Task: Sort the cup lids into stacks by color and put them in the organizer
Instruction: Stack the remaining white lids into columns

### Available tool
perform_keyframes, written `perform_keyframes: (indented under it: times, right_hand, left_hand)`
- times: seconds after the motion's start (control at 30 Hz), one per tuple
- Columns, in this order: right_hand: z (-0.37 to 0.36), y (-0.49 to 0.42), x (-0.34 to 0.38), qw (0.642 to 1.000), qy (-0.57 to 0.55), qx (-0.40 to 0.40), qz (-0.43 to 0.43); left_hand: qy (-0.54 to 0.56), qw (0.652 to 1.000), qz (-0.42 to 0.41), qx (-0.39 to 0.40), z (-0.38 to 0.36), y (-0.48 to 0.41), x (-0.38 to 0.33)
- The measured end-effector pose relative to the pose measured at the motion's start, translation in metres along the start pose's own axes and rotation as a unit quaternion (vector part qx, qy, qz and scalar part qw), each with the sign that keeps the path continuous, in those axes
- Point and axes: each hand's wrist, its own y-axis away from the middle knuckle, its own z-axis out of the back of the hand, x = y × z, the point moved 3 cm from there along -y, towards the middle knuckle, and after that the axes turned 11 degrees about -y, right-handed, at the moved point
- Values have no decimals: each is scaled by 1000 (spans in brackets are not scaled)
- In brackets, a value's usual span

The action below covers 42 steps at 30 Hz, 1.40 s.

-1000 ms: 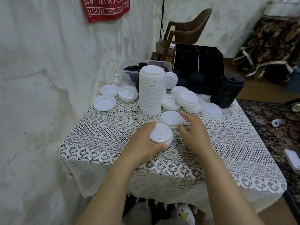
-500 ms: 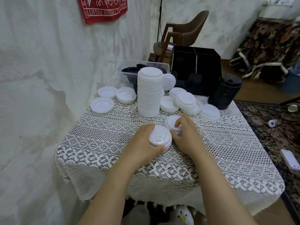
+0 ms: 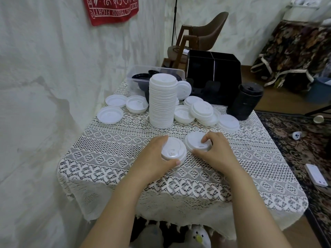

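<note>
My left hand [image 3: 154, 158] grips a short stack of white lids [image 3: 172, 152] near the table's middle, fingers and thumb curled round its rim. Just to its right, my right hand [image 3: 214, 151] pinches a single white lid [image 3: 195, 143] lying on the cloth. A tall stack of white lids [image 3: 162, 102] stands behind them. Loose white lids [image 3: 201, 110] lie scattered on both sides of it. A stack of black lids [image 3: 244, 102] stands at the right rear. The black organizer [image 3: 213, 68] sits at the back of the table.
A clear plastic bin [image 3: 136, 81] holding black lids sits at the back left. The lace cloth [image 3: 107, 158] covers the small table against the white wall on the left. A brown chair [image 3: 206, 33] stands behind. Small objects lie on the patterned rug [image 3: 295, 140] on the right.
My right hand drew back from the far side of the single lid and closed on it, and the lid now lies beside the left hand's stack. My left hand kept its hold.
</note>
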Motion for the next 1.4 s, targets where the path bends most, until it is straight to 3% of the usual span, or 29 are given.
perform_keyframes:
  times: [0.2, 0.47, 0.67, 0.9, 1.17, 1.4]
  right_hand:
    - [1, 3, -2, 999, -10, 40, 21]
    - [4, 16, 18, 991, -101, -15, 83]
    - [-20, 29, 41, 987, -76, 37, 135]
    - [-38, 32, 42, 988, -37, 64, 137]
    - [-42, 35, 40, 988, -36, 80, 124]
    - [-42, 36, 44, 989, -43, 102, 103]
  left_hand:
    - [-1, 1000, -2, 3, 0, 1, 1]
    - [17, 1000, -4, 24, 0, 0, 6]
    - [58, 998, 5, 3, 3, 0, 8]
    - [80, 997, 15, 11, 1, 1, 17]
    - [34, 999, 2, 2, 5, 2, 19]
    - [101, 995, 11, -11, 7, -1, 24]
